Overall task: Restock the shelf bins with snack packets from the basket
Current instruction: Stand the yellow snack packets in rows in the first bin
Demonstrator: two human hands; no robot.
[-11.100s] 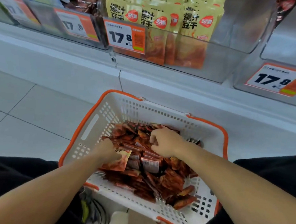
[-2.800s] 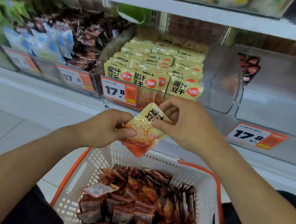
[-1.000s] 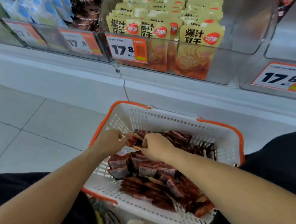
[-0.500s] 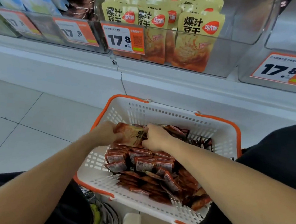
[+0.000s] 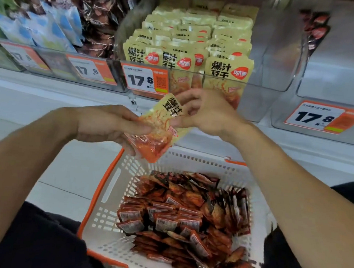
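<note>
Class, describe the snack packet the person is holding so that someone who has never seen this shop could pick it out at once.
Start at the white basket with the orange rim below the shelf. Just above its far edge, the left hand and right hand hold one packet between them. Unlike the basket's packets, it is raised and tilted, yellow top up.

There was one view only, from a camera worn on the person's head; it looked forward and down, with a wide angle that bent the straight edges near the frame's borders; it sat close above the basket [image 5: 105, 194], which filled the near middle between the person's dark-clothed legs; both forearms ran in from the near corners, and the left hand [image 5: 110, 125] and right hand [image 5: 208, 113] met at the centre of the frame; the far half took in the shelf bins [image 5: 269, 82], seen from slightly above their clear fronts; no second view shared the scene.
</note>
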